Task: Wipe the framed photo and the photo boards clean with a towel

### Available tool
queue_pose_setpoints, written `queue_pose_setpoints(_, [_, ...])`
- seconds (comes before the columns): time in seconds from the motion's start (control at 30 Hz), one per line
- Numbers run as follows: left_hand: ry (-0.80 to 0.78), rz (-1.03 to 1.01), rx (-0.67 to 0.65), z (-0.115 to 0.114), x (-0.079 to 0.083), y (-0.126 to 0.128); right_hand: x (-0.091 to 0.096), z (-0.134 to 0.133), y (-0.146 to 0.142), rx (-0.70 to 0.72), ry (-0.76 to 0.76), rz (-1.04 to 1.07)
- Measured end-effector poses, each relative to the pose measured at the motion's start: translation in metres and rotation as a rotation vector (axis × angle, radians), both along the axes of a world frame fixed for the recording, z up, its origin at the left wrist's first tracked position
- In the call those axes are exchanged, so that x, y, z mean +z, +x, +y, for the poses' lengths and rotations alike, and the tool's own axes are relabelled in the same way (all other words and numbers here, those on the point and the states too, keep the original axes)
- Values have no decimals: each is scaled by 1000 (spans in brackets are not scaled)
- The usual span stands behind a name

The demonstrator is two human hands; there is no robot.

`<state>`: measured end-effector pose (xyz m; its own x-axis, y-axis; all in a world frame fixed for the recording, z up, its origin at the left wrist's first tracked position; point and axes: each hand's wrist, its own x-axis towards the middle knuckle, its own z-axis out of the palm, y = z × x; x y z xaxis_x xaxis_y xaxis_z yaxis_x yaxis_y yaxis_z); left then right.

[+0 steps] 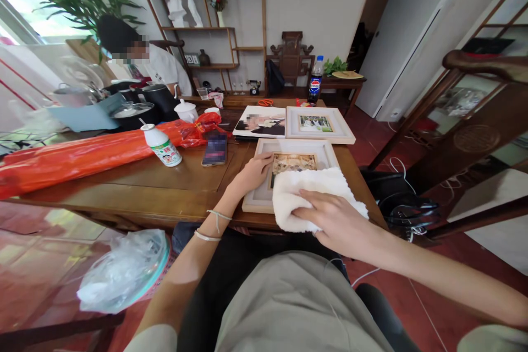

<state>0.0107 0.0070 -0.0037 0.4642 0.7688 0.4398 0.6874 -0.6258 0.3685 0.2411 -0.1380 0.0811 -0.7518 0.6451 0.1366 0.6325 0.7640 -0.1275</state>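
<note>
A light wooden picture frame [252, 202] with a small photo inside lies flat on the table close to my body. Across its left border rests my left hand [256, 172], fingers laid out toward the photo's upper left corner. My right hand [325, 212] is closed on a folded white cloth [311, 184], its fingers pressed into the fold. The cloth covers the frame's lower right part and hangs past its near edge. Just beyond lie a second framed photo [320, 122] and a photo panel [260, 121], side by side.
A phone [215, 150], a white drink bottle [161, 146] and a long red plastic-wrapped bundle [99, 151] lie on the table's left. A cola bottle [315, 81] stands at the back. Another person [160, 66] sits far left. A carved wooden chair [466, 115] is on the right.
</note>
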Motion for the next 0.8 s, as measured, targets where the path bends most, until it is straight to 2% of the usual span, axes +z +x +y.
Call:
queue_pose_setpoints(0.1, [17,14,-5,0,1,0,-16,29,4,-81,94,-16])
queue_pose_setpoints(0.2, [28,26,-14,-1,2,0,-25,74,14,-175,203,-75])
queue_pose_setpoints(0.33, [20,28,-6,-1,2,0,-23,130,21,-286,334,-113])
queue_pose_setpoints(0.43, [5,16,0,-1,1,0,-19,148,15,-337,330,-122])
queue_pose_setpoints(0.5, [0,9,1,-1,1,0,-18,144,6,-305,288,-145])
queue_pose_setpoints(0.57, [-2,5,1,-2,1,0,-18,126,-3,-235,235,-167])
queue_pose_setpoints(0.67, [-8,0,0,-2,1,0,-13,83,-11,-128,142,-151])
queue_pose_setpoints(0.8, [-24,-8,6,-2,1,0,7,25,-12,18,-13,-97])
